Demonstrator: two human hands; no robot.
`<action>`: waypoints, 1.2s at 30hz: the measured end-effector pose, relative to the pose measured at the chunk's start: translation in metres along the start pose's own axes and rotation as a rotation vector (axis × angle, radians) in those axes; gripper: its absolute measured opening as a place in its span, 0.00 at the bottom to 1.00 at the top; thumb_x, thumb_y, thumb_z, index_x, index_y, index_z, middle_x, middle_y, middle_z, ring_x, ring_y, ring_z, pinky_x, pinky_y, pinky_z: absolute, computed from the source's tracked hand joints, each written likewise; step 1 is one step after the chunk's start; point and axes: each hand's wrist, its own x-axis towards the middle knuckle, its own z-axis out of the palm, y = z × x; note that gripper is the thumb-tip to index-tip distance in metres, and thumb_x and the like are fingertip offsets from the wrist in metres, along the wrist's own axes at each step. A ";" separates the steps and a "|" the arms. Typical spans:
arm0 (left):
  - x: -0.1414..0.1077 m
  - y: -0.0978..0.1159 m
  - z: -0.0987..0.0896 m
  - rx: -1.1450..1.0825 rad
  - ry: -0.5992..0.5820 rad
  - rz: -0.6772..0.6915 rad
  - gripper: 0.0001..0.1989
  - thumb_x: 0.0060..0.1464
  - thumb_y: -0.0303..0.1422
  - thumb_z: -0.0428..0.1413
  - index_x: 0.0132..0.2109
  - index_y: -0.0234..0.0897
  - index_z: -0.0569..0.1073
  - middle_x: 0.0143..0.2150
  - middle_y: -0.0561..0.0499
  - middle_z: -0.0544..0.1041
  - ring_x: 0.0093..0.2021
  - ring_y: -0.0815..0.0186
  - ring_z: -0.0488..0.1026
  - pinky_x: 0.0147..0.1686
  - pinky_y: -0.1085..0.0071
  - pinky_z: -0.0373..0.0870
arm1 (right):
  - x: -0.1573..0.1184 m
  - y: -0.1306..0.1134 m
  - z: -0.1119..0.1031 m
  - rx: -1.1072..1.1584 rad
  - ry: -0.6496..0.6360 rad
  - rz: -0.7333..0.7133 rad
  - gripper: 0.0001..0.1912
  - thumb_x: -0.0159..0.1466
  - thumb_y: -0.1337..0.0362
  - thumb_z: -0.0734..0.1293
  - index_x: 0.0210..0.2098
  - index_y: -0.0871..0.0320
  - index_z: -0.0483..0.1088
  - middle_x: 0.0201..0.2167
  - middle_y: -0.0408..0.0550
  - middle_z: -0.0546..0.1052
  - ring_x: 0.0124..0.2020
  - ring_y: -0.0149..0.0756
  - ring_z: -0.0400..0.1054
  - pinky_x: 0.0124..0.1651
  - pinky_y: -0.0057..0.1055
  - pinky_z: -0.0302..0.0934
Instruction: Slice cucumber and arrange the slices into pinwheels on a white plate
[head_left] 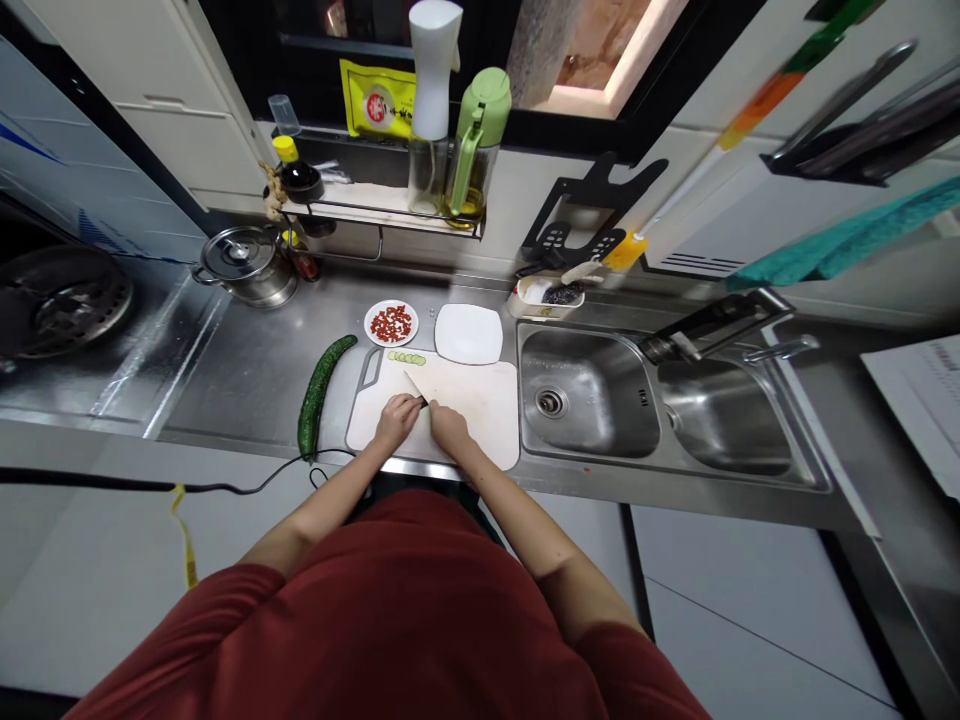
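Note:
My right hand (449, 431) is closed round the handle of a small knife (414, 384), whose blade points up and left over a white cutting board (480, 420). Just left of the knife, my left hand (399, 419) is over the board with its fingers pressed together near the blade. What those fingers hold, if anything, is hidden. A short row of pale green slices (406, 358) lies at the board's top left. Beside the board, to the left, lies a long dark green cucumber (319, 395).
Behind the board stand a plate of chopped red pieces (391, 324) and a white square plate (469, 333). A double steel sink (592, 390) is to the right. Further left are a lidded pot (247, 265) and a stove (64, 300). Bottles (476, 150) stand on a wall shelf.

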 end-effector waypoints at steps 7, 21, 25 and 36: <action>0.000 0.001 0.000 -0.017 0.023 0.000 0.11 0.60 0.32 0.49 0.46 0.40 0.74 0.38 0.47 0.74 0.42 0.64 0.70 0.43 0.65 0.68 | 0.006 -0.002 -0.003 0.035 0.029 -0.020 0.15 0.65 0.74 0.52 0.50 0.61 0.59 0.41 0.55 0.75 0.42 0.38 0.71 0.42 0.30 0.62; 0.000 0.001 0.002 -0.024 0.032 0.002 0.10 0.59 0.31 0.49 0.45 0.39 0.74 0.39 0.47 0.74 0.42 0.64 0.70 0.44 0.65 0.68 | -0.036 0.020 0.015 -0.015 0.008 0.004 0.13 0.64 0.75 0.53 0.46 0.61 0.60 0.37 0.55 0.75 0.40 0.40 0.72 0.39 0.32 0.62; 0.000 0.001 0.002 -0.021 0.029 0.002 0.11 0.60 0.31 0.49 0.45 0.39 0.74 0.39 0.47 0.74 0.42 0.64 0.70 0.44 0.64 0.68 | -0.025 0.012 0.009 -0.022 -0.012 0.021 0.14 0.64 0.75 0.53 0.47 0.61 0.59 0.38 0.55 0.75 0.40 0.40 0.72 0.40 0.32 0.62; 0.001 0.000 0.001 -0.016 0.034 0.000 0.11 0.60 0.32 0.49 0.44 0.40 0.74 0.38 0.47 0.74 0.41 0.64 0.70 0.43 0.64 0.69 | 0.007 -0.004 -0.005 0.021 0.036 -0.034 0.14 0.65 0.74 0.52 0.49 0.61 0.59 0.40 0.55 0.75 0.42 0.38 0.71 0.41 0.30 0.62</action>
